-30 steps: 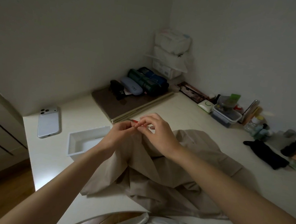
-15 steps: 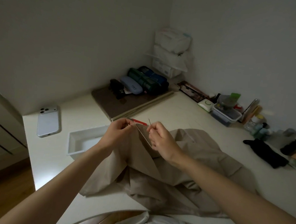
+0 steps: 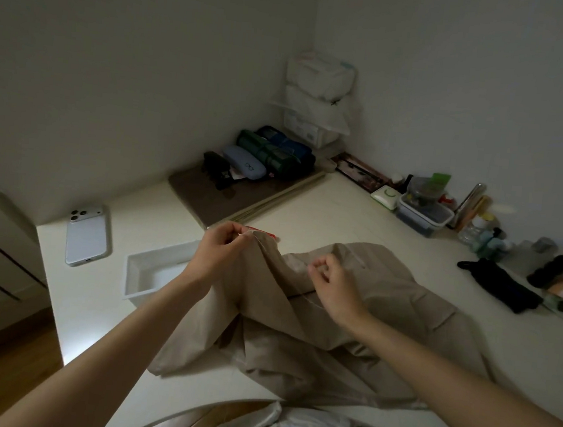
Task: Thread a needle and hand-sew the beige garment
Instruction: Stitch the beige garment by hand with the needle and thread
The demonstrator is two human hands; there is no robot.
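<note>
We are sitting at a pale bench (image 3: 342, 212) that is filling a dim room's corner. One beige garment (image 3: 365, 324) is lying heaped on it, nearest us. Our left hand (image 3: 220, 247) is pinching up a fold of its edge. Our right hand (image 3: 333, 282) is curling over the cloth, thumb to forefinger, and we cannot tell what it is holding. Beyond, one white tray (image 3: 160, 258) and one phone (image 3: 87, 236) are lying.
</note>
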